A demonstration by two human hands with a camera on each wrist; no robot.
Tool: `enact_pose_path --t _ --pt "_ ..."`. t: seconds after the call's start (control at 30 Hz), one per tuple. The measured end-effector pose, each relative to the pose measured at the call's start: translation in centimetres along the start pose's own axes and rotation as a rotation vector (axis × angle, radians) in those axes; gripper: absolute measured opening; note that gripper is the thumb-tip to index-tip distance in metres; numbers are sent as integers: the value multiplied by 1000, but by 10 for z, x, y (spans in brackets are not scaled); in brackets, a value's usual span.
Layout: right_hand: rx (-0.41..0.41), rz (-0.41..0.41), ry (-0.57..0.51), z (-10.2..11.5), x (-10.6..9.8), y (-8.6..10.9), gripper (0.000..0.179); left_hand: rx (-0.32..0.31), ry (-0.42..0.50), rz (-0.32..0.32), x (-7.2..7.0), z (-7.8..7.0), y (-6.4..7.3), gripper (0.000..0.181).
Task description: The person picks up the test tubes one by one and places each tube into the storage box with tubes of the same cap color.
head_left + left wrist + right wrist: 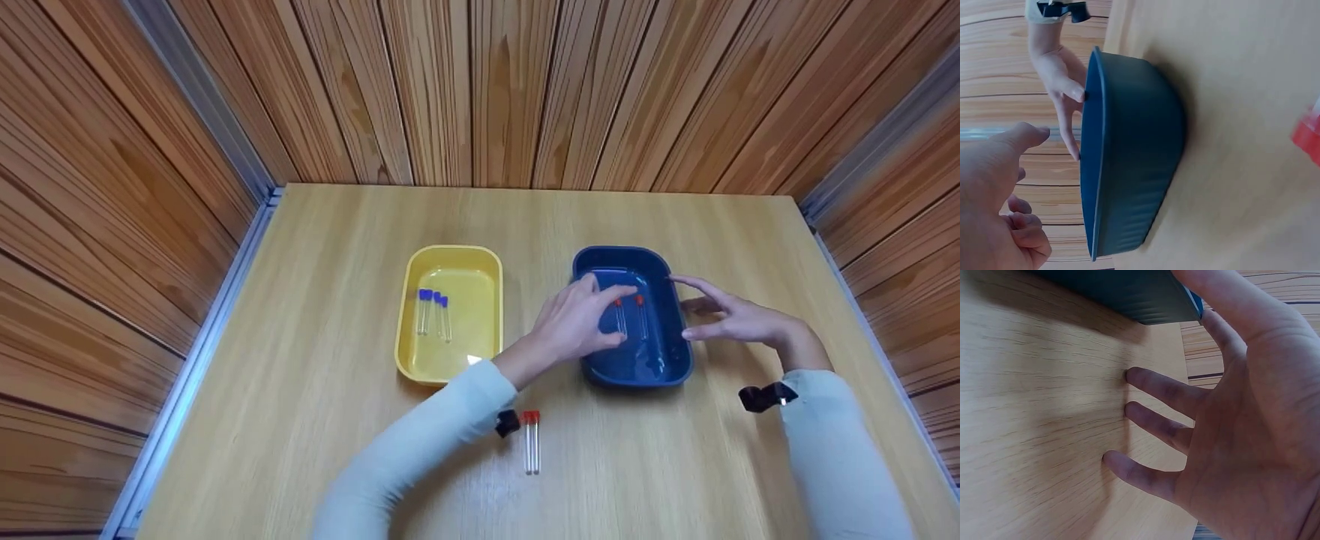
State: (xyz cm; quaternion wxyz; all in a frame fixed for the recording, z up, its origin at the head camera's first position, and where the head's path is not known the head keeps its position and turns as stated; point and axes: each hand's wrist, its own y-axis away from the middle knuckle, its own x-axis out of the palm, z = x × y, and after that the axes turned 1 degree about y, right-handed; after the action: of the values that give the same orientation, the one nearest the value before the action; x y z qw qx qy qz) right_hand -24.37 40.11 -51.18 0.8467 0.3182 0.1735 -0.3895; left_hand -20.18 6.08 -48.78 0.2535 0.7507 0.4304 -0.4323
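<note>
My left hand point(571, 321) hovers over the left side of the blue tray point(637, 367), thumb and index finger spread apart, with nothing seen between them. Inside that tray lie two clear tubes with red caps point(643, 319), partly behind my left fingers. At the tray's right side is my right hand point(750, 322). Its thumb and index finger are at the rim, and the other fingertips point(1137, 376) reach down to the tabletop in the right wrist view. Two more red-capped tubes point(532, 444) lie side by side on the table, near my left sleeve.
A yellow tray point(450, 375) stands left of the blue one, holding several clear tubes with purple caps point(424, 311). Wood-panelled walls point(480, 90) enclose the table point(330, 315) at the back and sides. Each wrist carries a small black camera point(766, 397).
</note>
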Motion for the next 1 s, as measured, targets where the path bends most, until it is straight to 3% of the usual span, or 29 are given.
enact_pose_path --t 0.47,1.0 --pt "20 -8 -8 -1 -1 -1 100 80 -49 -18 -5 23 45 73" --pt "26 0 -19 0 0 0 100 70 -78 40 7 50 95 76"
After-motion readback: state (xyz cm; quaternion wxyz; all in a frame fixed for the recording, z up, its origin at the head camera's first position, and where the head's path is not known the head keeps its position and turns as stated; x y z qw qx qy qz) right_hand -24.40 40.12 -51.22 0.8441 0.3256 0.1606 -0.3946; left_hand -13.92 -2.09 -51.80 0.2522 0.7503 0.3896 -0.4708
